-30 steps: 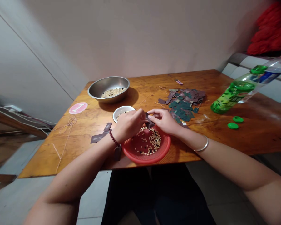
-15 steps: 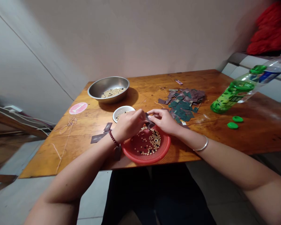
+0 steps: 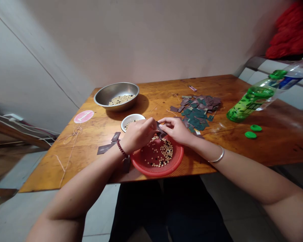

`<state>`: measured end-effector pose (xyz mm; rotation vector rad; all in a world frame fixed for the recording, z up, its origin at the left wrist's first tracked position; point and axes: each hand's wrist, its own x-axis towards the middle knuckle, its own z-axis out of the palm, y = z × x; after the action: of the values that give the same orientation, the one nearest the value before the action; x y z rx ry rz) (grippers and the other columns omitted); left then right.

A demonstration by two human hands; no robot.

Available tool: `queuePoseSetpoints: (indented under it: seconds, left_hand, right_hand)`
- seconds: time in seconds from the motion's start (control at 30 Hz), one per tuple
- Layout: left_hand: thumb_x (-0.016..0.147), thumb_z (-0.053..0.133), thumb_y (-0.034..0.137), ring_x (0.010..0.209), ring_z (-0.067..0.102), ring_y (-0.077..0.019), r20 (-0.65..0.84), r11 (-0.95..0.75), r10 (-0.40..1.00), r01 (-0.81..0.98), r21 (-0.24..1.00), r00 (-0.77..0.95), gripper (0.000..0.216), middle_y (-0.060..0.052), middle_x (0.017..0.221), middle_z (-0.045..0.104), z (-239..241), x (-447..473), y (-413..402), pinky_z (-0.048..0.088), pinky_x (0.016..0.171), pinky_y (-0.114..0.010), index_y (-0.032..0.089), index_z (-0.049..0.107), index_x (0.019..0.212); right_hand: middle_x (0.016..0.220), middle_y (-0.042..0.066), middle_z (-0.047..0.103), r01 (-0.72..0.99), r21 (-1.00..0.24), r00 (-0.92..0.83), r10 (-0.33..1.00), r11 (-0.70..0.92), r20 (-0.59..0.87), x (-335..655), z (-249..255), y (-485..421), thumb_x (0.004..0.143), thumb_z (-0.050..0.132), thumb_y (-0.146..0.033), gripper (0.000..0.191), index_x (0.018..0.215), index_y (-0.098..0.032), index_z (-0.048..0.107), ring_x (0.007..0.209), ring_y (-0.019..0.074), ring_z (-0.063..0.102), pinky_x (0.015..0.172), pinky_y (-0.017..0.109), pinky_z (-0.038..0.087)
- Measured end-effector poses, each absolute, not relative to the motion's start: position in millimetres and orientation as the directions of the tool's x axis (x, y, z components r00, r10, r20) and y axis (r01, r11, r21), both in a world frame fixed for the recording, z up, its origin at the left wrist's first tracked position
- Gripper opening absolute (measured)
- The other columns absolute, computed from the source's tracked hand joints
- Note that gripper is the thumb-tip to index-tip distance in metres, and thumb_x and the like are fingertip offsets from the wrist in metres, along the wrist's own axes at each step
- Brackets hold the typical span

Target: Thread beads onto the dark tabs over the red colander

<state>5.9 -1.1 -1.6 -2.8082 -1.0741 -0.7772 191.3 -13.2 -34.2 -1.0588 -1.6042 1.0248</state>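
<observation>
Both hands meet above the far rim of a red plastic basket [image 3: 158,173], pinching a small dark brown flat piece [image 3: 162,133]. My left hand [image 3: 140,132] has its fingers closed at the piece's left side; its fingertips are partly hidden. On the other side, the thumb and fingers of my right hand [image 3: 178,131] grip the same piece. Round pale beads [image 3: 168,149], mixed with a few black ones, lie in the basket. Behind my left hand stands a small white bowl [image 3: 123,123] with similar beads. Several dark flat pieces [image 3: 106,148] lie beside my left wrist.
A steel bowl [image 3: 98,99] with beads stands at the back left. To the right lies a pile of brown and green pieces [image 3: 199,112]. Beyond are a green bottle [image 3: 252,101], a clear bottle [image 3: 296,72] and two green caps [image 3: 250,134]. Thread [image 3: 77,131] trails on the left.
</observation>
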Motion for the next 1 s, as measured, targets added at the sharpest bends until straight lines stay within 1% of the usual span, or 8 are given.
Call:
queuePoseSetpoints:
  seconds: [0.27,0.67,0.83,1.0]
  left_hand:
    - [0.084,0.056,0.037,0.063,0.051,-0.0111,0.461,-0.758,0.619,0.637,0.139,0.636,0.019,-0.001,0.074,0.061,-2.1,5.3,-1.4,0.031,0.056,-0.023,0.019,0.056,0.088]
    - [0.083,0.057,0.036,0.063,0.052,-0.0116,0.455,-0.754,0.625,0.641,0.142,0.634,0.017,-0.001,0.074,0.062,-2.7,5.2,-0.7,0.032,0.056,-0.023,0.019,0.056,0.088]
    - [0.084,0.056,0.036,0.063,0.051,-0.0115,0.464,-0.759,0.617,0.636,0.139,0.635,0.017,-0.001,0.074,0.061,-2.5,5.0,-0.8,0.031,0.055,-0.023,0.019,0.056,0.087]
    - [0.084,0.057,0.035,0.062,0.051,-0.0113,0.471,-0.768,0.607,0.625,0.140,0.640,0.017,-0.001,0.073,0.061,-2.6,4.9,-0.3,0.031,0.055,-0.023,0.019,0.055,0.087]
  right_hand:
    - [0.080,0.006,0.071,0.171,-0.944,-0.198,0.948,0.282,0.248,191.5,-35.3,-12.8,0.080,0.058,-0.028,0.022,0.096,-0.014,0.064,0.071,0.0165,0.067,0.069,0.031,0.054]
    - [0.079,0.006,0.070,0.181,-0.941,-0.191,0.949,0.286,0.252,190.7,-33.6,-13.5,0.080,0.058,-0.027,0.021,0.095,-0.014,0.064,0.070,0.0163,0.066,0.068,0.030,0.054]
    - [0.085,0.007,0.071,0.154,-0.946,-0.193,0.948,0.284,0.253,190.3,-33.9,-13.4,0.080,0.058,-0.026,0.019,0.094,-0.014,0.064,0.074,0.0162,0.067,0.072,0.031,0.054]
    - [0.082,0.006,0.071,0.168,-0.947,-0.189,0.951,0.275,0.243,190.2,-33.1,-14.1,0.080,0.058,-0.027,0.020,0.095,-0.014,0.065,0.073,0.0170,0.067,0.072,0.031,0.054]
